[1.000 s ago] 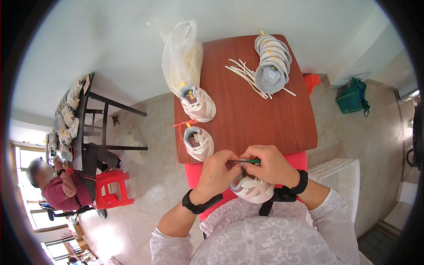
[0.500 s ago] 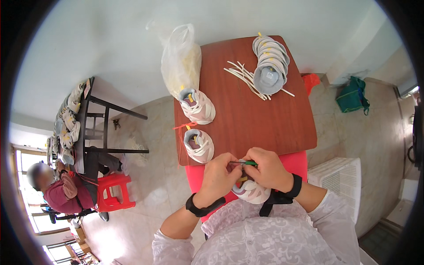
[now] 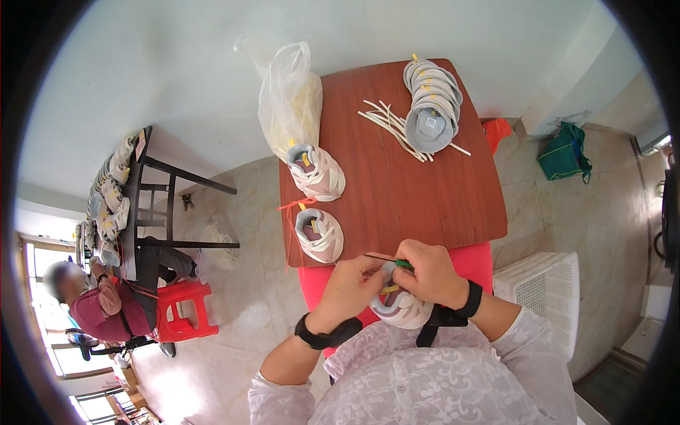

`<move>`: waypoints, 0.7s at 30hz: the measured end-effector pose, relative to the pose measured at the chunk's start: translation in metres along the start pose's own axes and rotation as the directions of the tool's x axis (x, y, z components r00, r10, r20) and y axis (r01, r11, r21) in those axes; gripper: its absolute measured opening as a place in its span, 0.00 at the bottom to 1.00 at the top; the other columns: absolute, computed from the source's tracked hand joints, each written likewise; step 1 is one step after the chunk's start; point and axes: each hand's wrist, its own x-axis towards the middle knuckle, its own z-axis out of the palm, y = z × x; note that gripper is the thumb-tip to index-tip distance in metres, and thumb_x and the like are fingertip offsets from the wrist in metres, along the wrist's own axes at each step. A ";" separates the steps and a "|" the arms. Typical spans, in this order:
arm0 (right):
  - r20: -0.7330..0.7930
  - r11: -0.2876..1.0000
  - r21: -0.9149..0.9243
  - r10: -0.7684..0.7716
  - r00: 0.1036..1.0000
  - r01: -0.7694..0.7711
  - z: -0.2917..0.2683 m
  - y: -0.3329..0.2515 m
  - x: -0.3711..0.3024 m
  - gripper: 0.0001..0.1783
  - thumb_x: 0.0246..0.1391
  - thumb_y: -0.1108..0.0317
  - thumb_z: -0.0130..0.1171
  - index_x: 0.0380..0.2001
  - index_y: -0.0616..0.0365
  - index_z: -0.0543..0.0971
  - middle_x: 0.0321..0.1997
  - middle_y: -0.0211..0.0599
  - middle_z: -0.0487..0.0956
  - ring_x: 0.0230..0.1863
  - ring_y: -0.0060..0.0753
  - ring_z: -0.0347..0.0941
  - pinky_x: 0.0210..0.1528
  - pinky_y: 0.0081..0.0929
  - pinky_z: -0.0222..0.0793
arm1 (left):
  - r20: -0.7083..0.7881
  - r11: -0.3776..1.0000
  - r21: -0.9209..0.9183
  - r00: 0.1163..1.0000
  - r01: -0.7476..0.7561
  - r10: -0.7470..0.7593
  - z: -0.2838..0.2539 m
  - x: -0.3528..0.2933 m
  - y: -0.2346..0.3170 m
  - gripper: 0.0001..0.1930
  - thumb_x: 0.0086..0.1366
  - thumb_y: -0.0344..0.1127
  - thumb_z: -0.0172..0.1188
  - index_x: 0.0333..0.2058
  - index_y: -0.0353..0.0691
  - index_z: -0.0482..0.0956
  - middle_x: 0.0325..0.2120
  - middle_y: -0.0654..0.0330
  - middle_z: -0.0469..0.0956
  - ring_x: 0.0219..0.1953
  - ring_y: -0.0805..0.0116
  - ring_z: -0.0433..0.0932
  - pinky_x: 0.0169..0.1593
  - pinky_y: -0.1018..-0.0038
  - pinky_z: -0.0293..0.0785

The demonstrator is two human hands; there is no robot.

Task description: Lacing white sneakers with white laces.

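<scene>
Below the table's near edge, a pink and white shoe upper (image 3: 406,310) with a grey lining and yellow tab rests against my front. My left hand (image 3: 348,289) is closed at its far end, pinching the grey edge. A thin dark-shafted tool with a green handle (image 3: 404,265) is gripped in my right hand (image 3: 433,273), its shaft pointing left over my left fingers. Whether its tip is a hook or a point is too small to tell. Two similar shoe uppers, one nearer (image 3: 320,239) and one farther (image 3: 317,174), stand on the table's left side.
The brown table (image 3: 397,198) carries white laces (image 3: 389,126), stacked grey shoe linings or uppers (image 3: 431,120), a clear plastic bag (image 3: 287,92) and red cord (image 3: 297,203). A white crate (image 3: 545,290) stands at right. Far left, a person sits by a shoe-laden table on a red stool (image 3: 183,312).
The tool's shaft has come up into view above my left fingers. My hands have shifted slightly, showing more of the upper's opening and yellow tab.
</scene>
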 end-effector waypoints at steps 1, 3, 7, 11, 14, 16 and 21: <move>0.000 1.000 0.000 0.000 1.000 0.000 0.000 0.000 -0.001 0.08 0.43 0.68 0.59 0.27 0.56 0.71 0.24 0.39 0.73 0.25 0.46 0.73 0.25 0.38 0.67 | -0.010 0.997 0.062 0.999 0.038 -0.038 0.003 -0.002 0.003 0.14 0.61 0.24 0.55 0.46 0.30 0.77 0.40 0.55 0.80 0.38 0.69 0.80 0.42 0.74 0.76; 0.015 0.999 -0.031 -0.026 1.000 0.026 0.001 0.000 -0.002 0.09 0.43 0.67 0.60 0.27 0.56 0.71 0.23 0.40 0.73 0.24 0.47 0.72 0.25 0.37 0.66 | -0.020 0.989 0.126 0.997 0.077 -0.075 0.004 -0.003 0.003 0.13 0.61 0.23 0.54 0.45 0.30 0.78 0.39 0.55 0.80 0.37 0.70 0.80 0.42 0.74 0.76; 0.043 0.973 0.224 0.044 0.998 -0.053 -0.014 0.003 0.002 0.10 0.45 0.66 0.60 0.26 0.58 0.70 0.21 0.40 0.70 0.21 0.40 0.71 0.25 0.33 0.64 | 0.026 0.996 -0.061 0.998 0.062 -0.061 0.002 -0.003 -0.003 0.13 0.60 0.24 0.55 0.44 0.32 0.78 0.36 0.56 0.81 0.36 0.71 0.80 0.42 0.75 0.76; 0.075 0.878 0.422 0.216 0.973 -0.227 -0.033 0.014 0.001 0.10 0.52 0.65 0.57 0.27 0.59 0.71 0.18 0.38 0.68 0.20 0.30 0.67 0.25 0.28 0.62 | -0.012 0.994 -0.108 1.000 0.016 -0.017 -0.004 0.000 -0.007 0.11 0.60 0.24 0.56 0.42 0.34 0.79 0.34 0.58 0.80 0.34 0.72 0.79 0.39 0.76 0.75; 0.004 0.909 0.265 0.331 0.943 -0.321 -0.031 0.032 -0.010 0.10 0.58 0.64 0.53 0.30 0.60 0.74 0.23 0.39 0.72 0.22 0.29 0.69 0.26 0.27 0.64 | -0.064 0.996 -0.022 0.995 -0.082 0.080 -0.007 0.000 -0.013 0.12 0.58 0.24 0.59 0.42 0.36 0.80 0.33 0.58 0.80 0.33 0.72 0.78 0.37 0.76 0.74; -0.202 0.983 0.131 0.154 0.967 -0.129 -0.021 0.041 -0.022 0.12 0.60 0.63 0.51 0.35 0.60 0.76 0.31 0.43 0.74 0.28 0.29 0.72 0.32 0.26 0.67 | -0.141 0.983 0.104 0.976 -0.153 0.166 -0.007 0.001 -0.004 0.13 0.55 0.22 0.61 0.41 0.36 0.81 0.32 0.57 0.80 0.33 0.69 0.78 0.36 0.75 0.74; 0.259 0.368 0.814 0.463 0.847 -0.450 -0.003 0.025 -0.039 0.17 0.68 0.62 0.42 0.52 0.61 0.70 0.45 0.32 0.77 0.48 0.27 0.72 0.50 0.28 0.69 | -0.312 0.821 0.465 0.806 -0.332 0.503 0.001 -0.001 -0.010 0.16 0.47 0.19 0.64 0.37 0.38 0.80 0.32 0.57 0.78 0.34 0.61 0.78 0.35 0.72 0.74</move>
